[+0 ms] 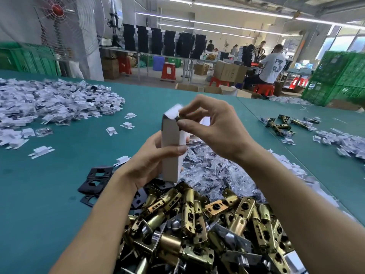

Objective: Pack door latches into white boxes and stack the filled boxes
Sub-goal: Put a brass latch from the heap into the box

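Holding the box (171,153) how?
Gripping it upright above the desk (59,194) is the left hand (146,165), its thumb curling across the front.
And the right hand (213,127)?
Its fingers (183,122) are pinching a latch (178,118) at the box's open top; the latch is mostly hidden.
What is lying below?
A latch pile (207,224) is lying nearest, with black plates (96,180) left of it and clear bags (213,169) behind.

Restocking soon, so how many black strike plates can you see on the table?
3 black strike plates overlap left of the left forearm; others may be hidden under it and the latch pile.
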The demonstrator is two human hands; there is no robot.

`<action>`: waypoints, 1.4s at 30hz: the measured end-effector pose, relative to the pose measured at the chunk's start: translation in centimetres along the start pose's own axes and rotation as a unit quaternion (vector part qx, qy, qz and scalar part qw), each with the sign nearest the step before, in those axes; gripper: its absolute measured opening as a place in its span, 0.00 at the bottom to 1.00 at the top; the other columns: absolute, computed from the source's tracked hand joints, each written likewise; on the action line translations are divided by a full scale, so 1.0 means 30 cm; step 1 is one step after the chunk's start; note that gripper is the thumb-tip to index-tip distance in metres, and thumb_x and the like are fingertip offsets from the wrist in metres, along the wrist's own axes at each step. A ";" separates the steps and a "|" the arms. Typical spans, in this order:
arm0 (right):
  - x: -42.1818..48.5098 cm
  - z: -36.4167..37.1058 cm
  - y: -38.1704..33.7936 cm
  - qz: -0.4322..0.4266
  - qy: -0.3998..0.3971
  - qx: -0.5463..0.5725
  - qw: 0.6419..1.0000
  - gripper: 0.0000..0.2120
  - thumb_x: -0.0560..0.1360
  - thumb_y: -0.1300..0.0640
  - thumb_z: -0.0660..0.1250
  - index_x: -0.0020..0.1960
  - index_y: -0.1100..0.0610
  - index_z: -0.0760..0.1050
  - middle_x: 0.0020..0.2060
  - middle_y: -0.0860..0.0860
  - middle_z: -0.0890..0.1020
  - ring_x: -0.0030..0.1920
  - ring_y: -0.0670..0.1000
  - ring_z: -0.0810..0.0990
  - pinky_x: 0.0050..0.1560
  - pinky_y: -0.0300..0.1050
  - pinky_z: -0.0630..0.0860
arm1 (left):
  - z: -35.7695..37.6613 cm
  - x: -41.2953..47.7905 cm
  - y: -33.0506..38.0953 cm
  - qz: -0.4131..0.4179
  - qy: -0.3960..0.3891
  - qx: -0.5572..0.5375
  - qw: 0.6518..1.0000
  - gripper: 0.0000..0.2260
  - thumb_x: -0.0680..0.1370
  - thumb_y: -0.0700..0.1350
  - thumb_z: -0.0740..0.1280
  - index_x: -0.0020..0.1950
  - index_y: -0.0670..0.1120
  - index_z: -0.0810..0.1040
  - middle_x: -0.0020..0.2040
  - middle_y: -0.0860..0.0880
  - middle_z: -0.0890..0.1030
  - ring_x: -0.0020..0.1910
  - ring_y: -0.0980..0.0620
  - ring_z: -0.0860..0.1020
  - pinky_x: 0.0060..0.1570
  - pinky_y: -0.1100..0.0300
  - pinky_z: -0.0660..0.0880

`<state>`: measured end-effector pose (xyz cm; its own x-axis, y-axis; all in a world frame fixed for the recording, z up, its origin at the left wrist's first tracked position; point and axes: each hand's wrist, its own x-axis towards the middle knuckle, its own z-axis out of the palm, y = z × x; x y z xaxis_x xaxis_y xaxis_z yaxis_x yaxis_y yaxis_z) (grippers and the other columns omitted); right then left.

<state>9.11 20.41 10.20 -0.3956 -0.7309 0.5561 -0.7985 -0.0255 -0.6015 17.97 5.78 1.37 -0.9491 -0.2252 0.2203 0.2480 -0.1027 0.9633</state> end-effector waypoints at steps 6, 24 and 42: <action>-0.009 -0.026 0.023 -0.005 -0.015 -0.078 0.997 0.05 0.77 0.56 0.70 0.47 0.54 0.85 0.43 0.47 0.84 0.45 0.44 0.78 0.47 0.36 0.72 | 0.014 -0.010 0.002 -0.056 0.009 0.013 0.998 0.27 0.59 0.56 0.74 0.58 0.55 0.80 0.47 0.46 0.82 0.44 0.47 0.80 0.40 0.49 0.79; -0.130 -0.059 0.110 0.154 -0.102 0.178 0.967 0.24 0.78 0.66 0.67 0.64 0.41 0.70 0.53 0.53 0.83 0.52 0.58 0.84 0.53 0.54 0.81 | 0.033 -0.009 0.020 -0.056 0.013 -0.079 0.995 0.33 0.64 0.62 0.68 0.65 0.48 0.77 0.45 0.42 0.84 0.38 0.44 0.84 0.24 0.58 0.77; -0.322 -0.489 0.385 0.466 -0.210 -0.349 0.786 0.12 0.70 0.54 0.75 0.50 0.43 0.76 0.50 0.50 0.80 0.48 0.50 0.80 0.54 0.51 0.80 | 0.047 0.005 0.011 -0.021 0.202 -0.121 0.972 0.39 0.52 0.60 0.84 0.59 0.47 0.80 0.49 0.44 0.85 0.46 0.45 0.84 0.33 0.52 0.80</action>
<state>-2.95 37.19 6.28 -0.8885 -0.3751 -0.2643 -0.3639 0.9269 -0.0922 17.63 7.08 1.93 -0.8174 -0.5734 0.0555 0.2952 -0.3342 0.8951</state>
